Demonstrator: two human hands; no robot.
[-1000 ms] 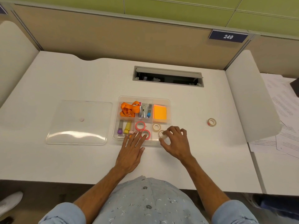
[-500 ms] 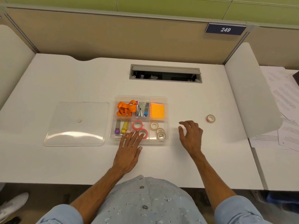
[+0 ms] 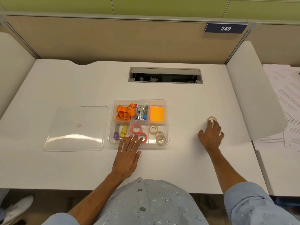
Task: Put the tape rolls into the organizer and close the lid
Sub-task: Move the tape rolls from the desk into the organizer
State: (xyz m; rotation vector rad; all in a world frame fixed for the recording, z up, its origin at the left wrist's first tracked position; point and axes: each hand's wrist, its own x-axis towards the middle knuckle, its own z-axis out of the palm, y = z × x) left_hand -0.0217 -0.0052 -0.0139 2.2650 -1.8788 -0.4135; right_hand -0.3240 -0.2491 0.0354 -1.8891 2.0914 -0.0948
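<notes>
A clear plastic organizer (image 3: 167, 127) sits mid-table with no lid on it. Its front compartments hold two pink-rimmed tape rolls (image 3: 136, 128) and three beige tape rolls (image 3: 160, 138). One more beige tape roll (image 3: 212, 119) lies on the table to the right. My right hand (image 3: 211, 135) reaches it, fingertips touching the roll and thumb spread away. My left hand (image 3: 128, 153) lies flat, fingers apart, its tips resting on the organizer's front rim. The clear lid (image 3: 76, 127) lies flat to the left of the organizer.
The organizer also holds an orange lanyard (image 3: 125, 112), a stapler (image 3: 140, 112), orange sticky notes (image 3: 156, 114) and markers (image 3: 120, 131). A cable slot (image 3: 165, 75) opens at the back. A white divider panel (image 3: 253, 95) stands at the right, with papers (image 3: 290, 111) beyond it.
My right hand left the organizer's front right compartment, where a beige roll now lies, and moved right across the table to the loose roll. My left hand stayed put.
</notes>
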